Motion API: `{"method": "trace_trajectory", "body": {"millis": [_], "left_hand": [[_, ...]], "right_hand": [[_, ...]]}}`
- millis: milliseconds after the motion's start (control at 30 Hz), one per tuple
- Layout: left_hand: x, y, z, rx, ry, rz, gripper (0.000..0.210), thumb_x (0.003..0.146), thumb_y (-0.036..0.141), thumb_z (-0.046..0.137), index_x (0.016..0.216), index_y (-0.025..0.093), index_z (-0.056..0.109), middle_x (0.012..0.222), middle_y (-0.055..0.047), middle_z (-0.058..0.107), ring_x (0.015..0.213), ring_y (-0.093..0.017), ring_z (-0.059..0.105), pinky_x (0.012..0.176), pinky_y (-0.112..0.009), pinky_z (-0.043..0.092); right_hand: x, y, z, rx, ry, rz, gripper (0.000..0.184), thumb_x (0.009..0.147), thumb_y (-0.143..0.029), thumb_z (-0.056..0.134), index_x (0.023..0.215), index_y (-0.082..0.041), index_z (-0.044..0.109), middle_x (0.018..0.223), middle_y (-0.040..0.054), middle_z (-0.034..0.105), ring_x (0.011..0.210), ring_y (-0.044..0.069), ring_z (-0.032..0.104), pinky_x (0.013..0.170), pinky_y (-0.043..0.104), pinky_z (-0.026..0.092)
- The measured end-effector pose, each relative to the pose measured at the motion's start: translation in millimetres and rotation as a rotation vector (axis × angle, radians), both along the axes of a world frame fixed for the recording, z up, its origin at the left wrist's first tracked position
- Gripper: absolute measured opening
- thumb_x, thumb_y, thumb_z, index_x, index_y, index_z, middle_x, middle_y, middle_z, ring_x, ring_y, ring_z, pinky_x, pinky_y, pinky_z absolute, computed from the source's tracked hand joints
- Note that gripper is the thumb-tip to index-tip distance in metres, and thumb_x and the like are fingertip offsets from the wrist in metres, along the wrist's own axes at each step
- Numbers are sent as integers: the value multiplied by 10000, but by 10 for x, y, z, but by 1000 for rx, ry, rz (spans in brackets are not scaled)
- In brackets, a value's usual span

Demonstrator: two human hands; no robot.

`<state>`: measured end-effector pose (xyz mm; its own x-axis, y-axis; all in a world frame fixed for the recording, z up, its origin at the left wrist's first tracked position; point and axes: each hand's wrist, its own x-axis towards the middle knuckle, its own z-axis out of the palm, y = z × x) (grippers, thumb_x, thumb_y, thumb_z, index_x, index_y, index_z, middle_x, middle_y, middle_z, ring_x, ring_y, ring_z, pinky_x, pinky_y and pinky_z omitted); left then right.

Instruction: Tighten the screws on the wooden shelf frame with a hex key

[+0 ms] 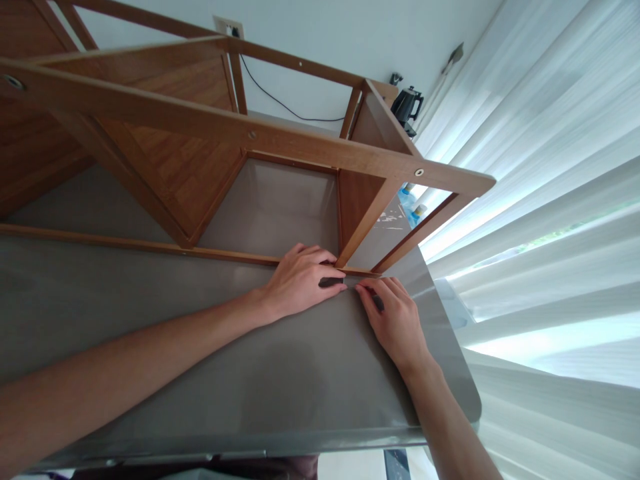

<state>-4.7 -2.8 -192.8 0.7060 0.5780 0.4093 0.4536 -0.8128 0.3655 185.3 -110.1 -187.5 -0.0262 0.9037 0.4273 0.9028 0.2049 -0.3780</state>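
A brown wooden shelf frame lies on its side on the grey table. My left hand is at its lower rail near the right end, fingers bent over the rail. Its thumb and index finger curve towards each other around something small that I cannot make out. Just to the right, my right hand is closed in a pinch below the rail's end, its fingertips close to my left thumb. A thin, pale thing shows faintly between the two hands, too small to name.
White curtains hang along the right, beyond the table's rounded edge. A black kettle and blue-labelled bottles stand behind the frame. A dark cable runs from a wall socket.
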Motion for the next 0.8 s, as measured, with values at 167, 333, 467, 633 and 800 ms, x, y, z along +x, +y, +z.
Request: {"method": "trace_trajectory", "body": {"millis": [167,333,467,633,800], "left_hand": [[2,-1,4,11,-5,-2,243,891,463,625,1002,299,767,1044,-16,700,973,-183,605,840,-361,371],[8,-2,3,9,-15,3,234,887,459,631,995,301,766,1031,1,698,970,-174,605,838,-354,371],[8,2,-3,16,-16,1,246,894,469,617,994,299,765,1024,6,699,970,-171,606,843,-355,367],[8,7,5,13,-23,-7,239,889,459,628,988,291,766,1026,-4,704,972,-173,609,839,-351,369],[10,-5,1,13,-36,-12,230,897,441,622,990,282,760,1012,-16,705,980,-176,605,845,-354,368]], "right_hand": [[10,13,-16,-1,18,-16,114,971,-258,525,975,-239,638,915,37,675,841,198,579,771,351,492],[-25,23,48,28,7,64,107,962,-216,533,1001,-242,629,962,53,676,904,211,574,857,380,492],[-38,26,72,51,9,96,132,951,-189,554,1049,-248,620,999,49,684,921,210,583,877,380,495],[-13,20,57,24,3,87,112,959,-216,551,1033,-246,630,979,52,689,906,217,581,877,397,487],[25,43,0,-18,24,29,119,962,-266,546,943,-233,658,935,60,656,893,215,572,821,389,497]]}}
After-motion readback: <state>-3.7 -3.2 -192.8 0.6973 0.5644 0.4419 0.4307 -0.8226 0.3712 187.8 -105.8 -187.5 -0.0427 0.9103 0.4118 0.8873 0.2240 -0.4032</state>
